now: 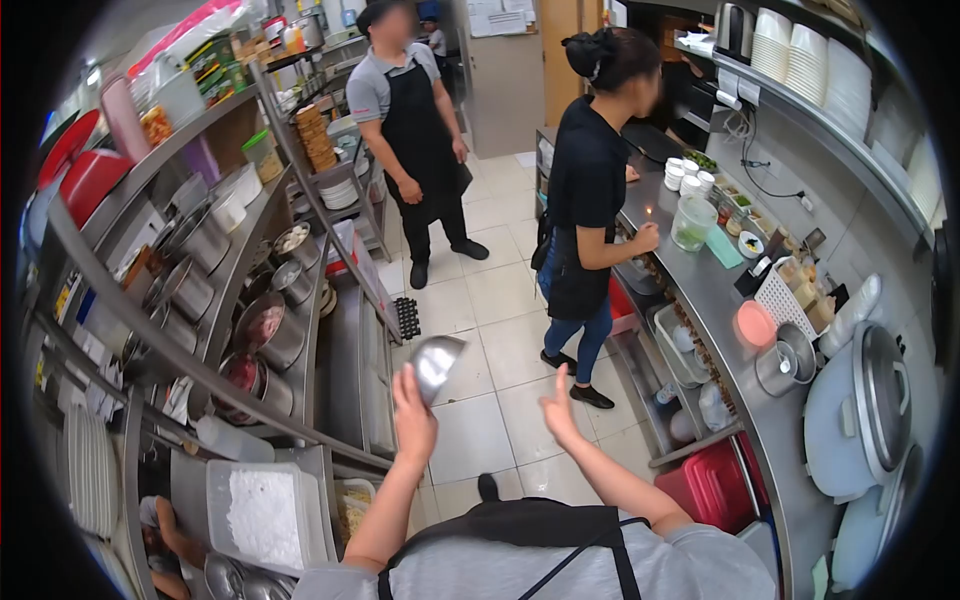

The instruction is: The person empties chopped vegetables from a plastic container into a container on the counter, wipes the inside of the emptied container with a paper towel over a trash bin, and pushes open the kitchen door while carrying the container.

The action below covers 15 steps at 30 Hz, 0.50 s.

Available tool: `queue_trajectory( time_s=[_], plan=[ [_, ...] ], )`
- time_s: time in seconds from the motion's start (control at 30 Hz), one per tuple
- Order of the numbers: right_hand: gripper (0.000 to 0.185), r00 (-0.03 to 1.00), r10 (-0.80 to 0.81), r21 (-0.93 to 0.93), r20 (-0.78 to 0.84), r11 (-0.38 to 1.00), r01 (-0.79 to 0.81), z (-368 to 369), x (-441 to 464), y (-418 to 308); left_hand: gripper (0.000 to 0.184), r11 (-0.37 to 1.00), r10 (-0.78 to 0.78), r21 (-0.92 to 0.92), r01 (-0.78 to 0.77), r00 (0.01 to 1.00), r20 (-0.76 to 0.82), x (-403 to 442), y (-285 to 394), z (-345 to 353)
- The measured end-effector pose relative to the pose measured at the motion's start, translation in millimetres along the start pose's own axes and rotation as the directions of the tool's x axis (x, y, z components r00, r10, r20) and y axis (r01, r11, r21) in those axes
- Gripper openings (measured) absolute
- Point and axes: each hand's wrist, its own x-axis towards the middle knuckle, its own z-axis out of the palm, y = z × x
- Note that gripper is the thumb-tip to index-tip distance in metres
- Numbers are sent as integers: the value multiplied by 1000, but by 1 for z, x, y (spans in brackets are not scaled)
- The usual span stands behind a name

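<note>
A small shiny metal bowl is tilted on its side in front of me, over the tiled floor. My left hand grips it from below and behind, with the fingers partly hidden by the bowl. To the right, my right hand is raised in the air with its thumb and a finger stretched out. Nothing shows in that hand, and it touches nothing.
Metal shelves with pots line the left. A steel counter runs along the right, with rice cookers near me. One person stands ahead in the aisle; another person works at the counter. A tub of white contents stands low left.
</note>
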Motion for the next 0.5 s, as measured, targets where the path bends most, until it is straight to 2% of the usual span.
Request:
queue_trajectory(
  time_s=[0.03,0.1,0.13,0.17,0.23,0.27,0.3,0.37,0.4,0.43,0.5],
  plan=[
    [82,1000,5,3,-16,1000,-5,13,3,4,76,996,78,-39,-75,994,79,-2,-3,17],
    [85,926,203,-53,317,979,-197,37,6,12,78,986,148,-132,-105,911,385,-4,9,30],
    [85,911,207,-167,356,974,-156,30,6,-13,78,976,197,-150,-157,930,309,5,-9,36],
    [85,919,203,-159,338,975,-157,26,14,-10,78,970,206,-180,-161,942,267,25,-29,35],
    [84,936,302,-140,179,950,-279,18,30,-1,76,977,-66,-189,103,980,190,56,-50,28],
    [84,947,302,-102,110,951,-291,17,38,2,74,959,-198,-164,231,960,197,71,-51,24],
    [84,946,309,-98,93,949,-300,22,47,6,74,960,-187,-169,224,959,213,77,-54,34],
    [84,960,234,-115,153,969,-218,36,65,3,72,952,169,-293,-88,950,263,81,-53,62],
    [84,959,246,-109,141,967,-232,39,71,13,73,922,267,-374,-99,863,429,79,-46,76],
    [83,966,220,-83,138,974,-210,38,82,26,72,936,186,-353,5,843,504,86,-30,72],
    [81,973,199,-53,120,980,-194,27,92,37,73,881,324,-463,-96,835,445,121,-64,96]
  ],
)
